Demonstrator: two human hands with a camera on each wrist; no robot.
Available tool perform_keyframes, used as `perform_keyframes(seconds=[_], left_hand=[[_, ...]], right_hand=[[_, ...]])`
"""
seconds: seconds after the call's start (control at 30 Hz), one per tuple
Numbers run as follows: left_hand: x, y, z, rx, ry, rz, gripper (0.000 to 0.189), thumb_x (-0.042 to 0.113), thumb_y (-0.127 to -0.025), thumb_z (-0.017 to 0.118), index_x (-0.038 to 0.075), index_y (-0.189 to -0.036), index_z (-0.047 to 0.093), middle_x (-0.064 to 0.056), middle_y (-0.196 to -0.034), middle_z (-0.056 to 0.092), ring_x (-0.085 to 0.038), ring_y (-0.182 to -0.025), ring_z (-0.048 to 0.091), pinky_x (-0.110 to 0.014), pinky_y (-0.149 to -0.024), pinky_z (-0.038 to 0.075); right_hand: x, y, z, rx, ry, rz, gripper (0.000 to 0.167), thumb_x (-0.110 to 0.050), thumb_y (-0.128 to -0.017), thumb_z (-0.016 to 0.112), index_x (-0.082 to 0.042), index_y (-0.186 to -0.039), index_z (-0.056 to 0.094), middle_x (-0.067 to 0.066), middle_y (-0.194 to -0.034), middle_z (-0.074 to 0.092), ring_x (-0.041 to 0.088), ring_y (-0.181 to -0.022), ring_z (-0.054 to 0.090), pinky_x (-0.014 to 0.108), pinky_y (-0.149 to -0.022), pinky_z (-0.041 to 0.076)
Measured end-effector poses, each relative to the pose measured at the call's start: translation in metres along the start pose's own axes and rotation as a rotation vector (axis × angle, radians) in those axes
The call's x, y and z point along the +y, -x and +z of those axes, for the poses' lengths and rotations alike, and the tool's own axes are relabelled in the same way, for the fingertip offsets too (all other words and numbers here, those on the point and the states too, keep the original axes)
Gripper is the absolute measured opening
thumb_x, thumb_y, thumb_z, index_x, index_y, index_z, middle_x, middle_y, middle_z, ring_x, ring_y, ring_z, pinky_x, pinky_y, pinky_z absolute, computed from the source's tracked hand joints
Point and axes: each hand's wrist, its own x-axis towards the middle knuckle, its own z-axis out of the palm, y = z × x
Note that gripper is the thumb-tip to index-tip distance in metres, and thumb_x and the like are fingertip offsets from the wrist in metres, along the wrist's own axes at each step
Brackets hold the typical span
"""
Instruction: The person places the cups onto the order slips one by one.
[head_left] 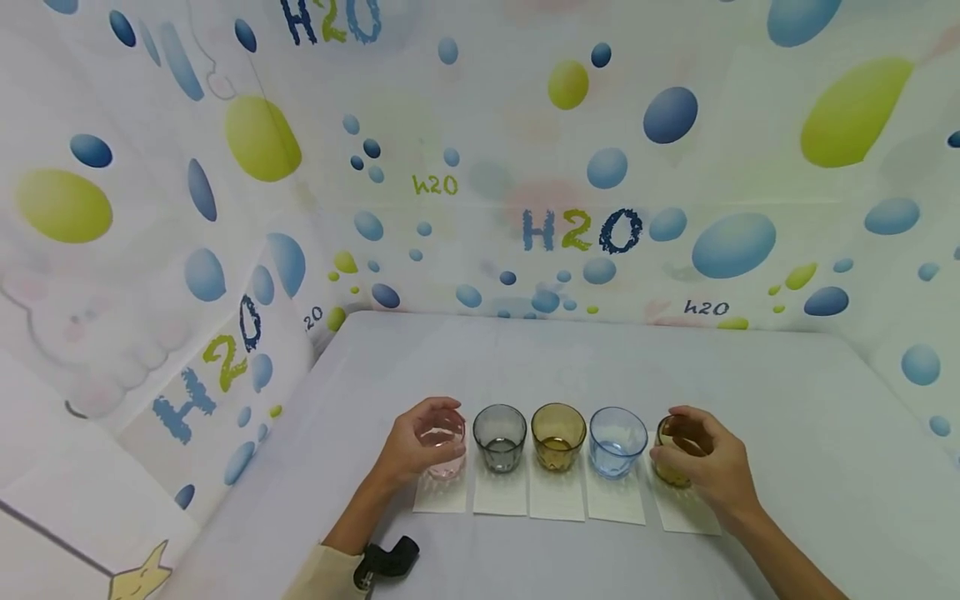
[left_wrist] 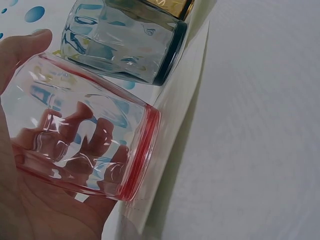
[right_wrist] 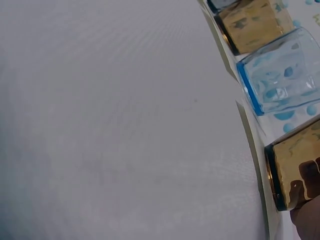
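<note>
My left hand (head_left: pixel 422 440) curls around a clear pink glass (head_left: pixel 444 446) at the left end of a row of glasses. In the left wrist view the fingers show through the pink glass (left_wrist: pixel 90 130), whose thick base is close over a white card (left_wrist: pixel 172 130). At the row's right end my right hand (head_left: pixel 716 467) grips an amber glass (head_left: pixel 672 475) between thumb and fingers. The right wrist view shows that amber glass (right_wrist: pixel 287 170) upright on its card, with fingertips at its side. Part of this glass is hidden behind the hand.
Between the hands stand a grey glass (head_left: pixel 499 437), a second amber glass (head_left: pixel 558 437) and a blue glass (head_left: pixel 617 442). Each is at the far end of a white card (head_left: pixel 557 500). A white cloth covers the table (head_left: pixel 600 358), and a printed curtain (head_left: pixel 480 167) hangs behind it.
</note>
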Motion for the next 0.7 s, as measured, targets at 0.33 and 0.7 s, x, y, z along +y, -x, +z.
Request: perform_keyframes(seconds=[0.33,0.7], left_hand=[[-0.003,-0.001,-0.004,-0.009,-0.093,-0.008,0.051,0.013,-0.085,0.079,-0.004,-0.128,0.059,-0.018,-0.111,0.068,-0.039,-0.104,0.066,-0.048,-0.092,0.057],[-0.003,0.000,-0.010,-0.021,-0.307,0.008,0.049,0.027,-0.091,0.070,0.006,-0.134,0.060,-0.010,-0.118,0.068,-0.030,-0.106,0.064,-0.055,-0.089,0.057]], right_hand=[[0.000,-0.003,-0.002,-0.048,-0.014,-0.007,0.062,-0.015,-0.086,0.082,0.002,-0.137,0.051,0.007,-0.119,0.063,0.009,-0.108,0.062,0.014,-0.093,0.050],[-0.010,-0.006,-0.013,-0.104,0.160,-0.007,0.068,-0.026,-0.091,0.078,-0.011,-0.150,0.047,0.016,-0.145,0.052,0.031,-0.125,0.051,0.014,-0.091,0.048]])
